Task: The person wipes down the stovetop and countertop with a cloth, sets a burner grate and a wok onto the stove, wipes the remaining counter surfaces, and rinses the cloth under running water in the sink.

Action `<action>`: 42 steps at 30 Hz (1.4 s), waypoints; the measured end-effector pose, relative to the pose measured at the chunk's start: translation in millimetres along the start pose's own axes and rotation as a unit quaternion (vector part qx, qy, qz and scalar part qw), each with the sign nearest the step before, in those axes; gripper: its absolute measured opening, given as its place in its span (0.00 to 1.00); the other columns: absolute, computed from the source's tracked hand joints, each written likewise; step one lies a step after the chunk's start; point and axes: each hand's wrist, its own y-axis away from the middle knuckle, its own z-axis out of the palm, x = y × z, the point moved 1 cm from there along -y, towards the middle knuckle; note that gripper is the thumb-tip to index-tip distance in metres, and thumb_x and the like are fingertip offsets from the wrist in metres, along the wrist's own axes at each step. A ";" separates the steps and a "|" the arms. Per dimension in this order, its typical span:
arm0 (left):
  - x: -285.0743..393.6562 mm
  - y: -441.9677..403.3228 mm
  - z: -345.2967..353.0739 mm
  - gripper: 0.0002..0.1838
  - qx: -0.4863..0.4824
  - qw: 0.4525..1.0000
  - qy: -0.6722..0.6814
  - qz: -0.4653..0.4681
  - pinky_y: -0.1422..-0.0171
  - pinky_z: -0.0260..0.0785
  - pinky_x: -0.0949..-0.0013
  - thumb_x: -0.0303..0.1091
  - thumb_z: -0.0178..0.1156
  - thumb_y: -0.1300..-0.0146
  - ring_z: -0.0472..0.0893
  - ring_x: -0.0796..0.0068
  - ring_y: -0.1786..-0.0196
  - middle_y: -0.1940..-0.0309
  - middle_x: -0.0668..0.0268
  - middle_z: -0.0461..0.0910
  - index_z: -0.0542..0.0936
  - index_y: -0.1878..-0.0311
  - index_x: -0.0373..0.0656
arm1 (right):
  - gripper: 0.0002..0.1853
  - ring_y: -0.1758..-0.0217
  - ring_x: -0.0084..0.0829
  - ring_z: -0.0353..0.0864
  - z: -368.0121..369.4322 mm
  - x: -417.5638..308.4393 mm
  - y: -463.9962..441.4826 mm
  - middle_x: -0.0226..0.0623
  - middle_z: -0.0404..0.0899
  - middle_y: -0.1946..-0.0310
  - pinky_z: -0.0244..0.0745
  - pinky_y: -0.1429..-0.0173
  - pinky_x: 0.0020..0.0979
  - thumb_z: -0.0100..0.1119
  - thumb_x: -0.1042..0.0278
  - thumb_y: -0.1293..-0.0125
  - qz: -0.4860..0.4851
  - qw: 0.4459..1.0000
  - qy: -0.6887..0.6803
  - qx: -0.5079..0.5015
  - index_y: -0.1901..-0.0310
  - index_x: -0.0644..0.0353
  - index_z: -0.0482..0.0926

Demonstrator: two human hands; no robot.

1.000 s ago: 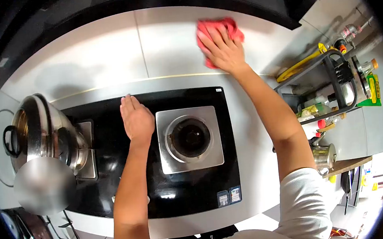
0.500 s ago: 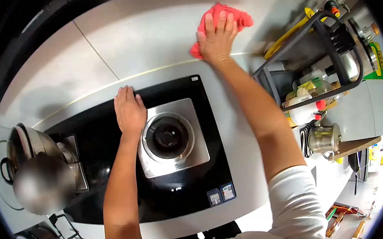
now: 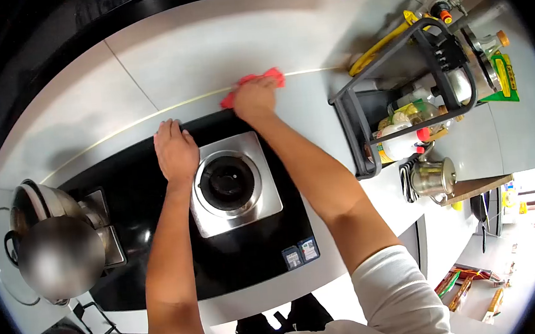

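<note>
My right hand presses on a red cloth where the tiled wall meets the counter, just behind the black stove top. Its fingertips are hidden against the cloth. My left hand lies flat near the back edge of the stove top, fingers stretched out and holding nothing. Between my forearms sits a round burner on a square steel plate.
A large steel pot stands on the left burner. At the right are a black rack with bottles, a yellow hose behind it and a metal kettle. A dark hood edge overhangs the wall.
My right hand has come down the wall with the red cloth, toward the left, to the back edge of the counter. My left hand stays on the stove top. The view has turned and shifted.
</note>
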 end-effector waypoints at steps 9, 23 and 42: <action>-4.8 -0.1 1.5 0.22 0.021 1.000 0.007 0.019 0.10 0.56 0.46 0.36 0.58 0.22 0.72 0.48 0.19 0.26 0.49 0.80 0.83 0.31 0.36 | 0.11 0.50 0.50 0.92 -17.1 148.4 -28.6 0.45 0.93 0.57 0.86 0.40 0.49 0.73 0.58 0.31 -0.036 0.987 -0.113 -0.104 0.55 0.56 0.92; -12.0 0.1 5.5 0.21 0.048 0.996 0.045 0.053 0.14 0.61 0.45 0.34 0.59 0.22 0.75 0.45 0.21 0.29 0.47 0.82 0.84 0.33 0.34 | 0.25 0.26 0.47 0.80 5.8 163.2 93.4 0.43 0.88 0.35 0.73 0.20 0.44 0.55 0.85 0.29 -0.300 0.870 -0.386 0.064 0.37 0.54 0.90; -14.9 131.3 -56.1 0.22 -0.044 0.987 0.156 -0.014 0.12 0.63 0.49 0.29 0.52 0.19 0.70 0.41 0.17 0.23 0.42 0.76 0.78 0.27 0.31 | 0.23 0.36 0.50 0.83 -45.0 139.7 328.0 0.43 0.88 0.38 0.78 0.30 0.49 0.63 0.77 0.32 -0.315 0.863 -0.379 0.108 0.36 0.55 0.89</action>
